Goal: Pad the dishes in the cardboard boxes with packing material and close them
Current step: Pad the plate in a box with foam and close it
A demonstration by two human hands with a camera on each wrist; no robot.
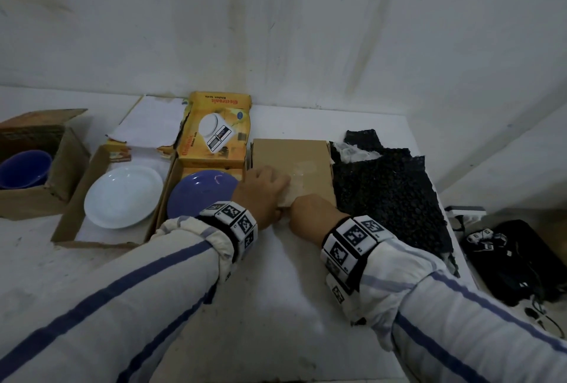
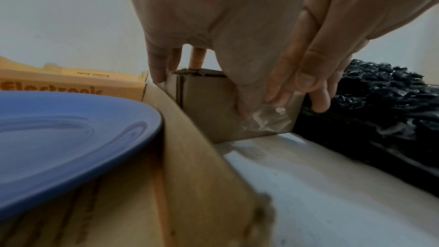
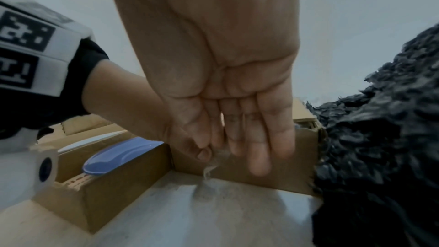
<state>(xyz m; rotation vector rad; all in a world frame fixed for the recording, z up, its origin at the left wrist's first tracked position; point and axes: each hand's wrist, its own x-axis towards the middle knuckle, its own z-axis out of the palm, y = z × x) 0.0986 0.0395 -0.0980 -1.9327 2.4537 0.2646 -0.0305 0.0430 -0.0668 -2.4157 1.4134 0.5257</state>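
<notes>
Bare room: stained white wall [image 1: 276, 29].

Yellow box [image 1: 216, 134]: red "Electronic", black "Kitchen scale" on lid, upside down in head view; left-wrist view shows "Electronic". Wristband markers [image 1: 356, 234]: no readable txt.
</notes>
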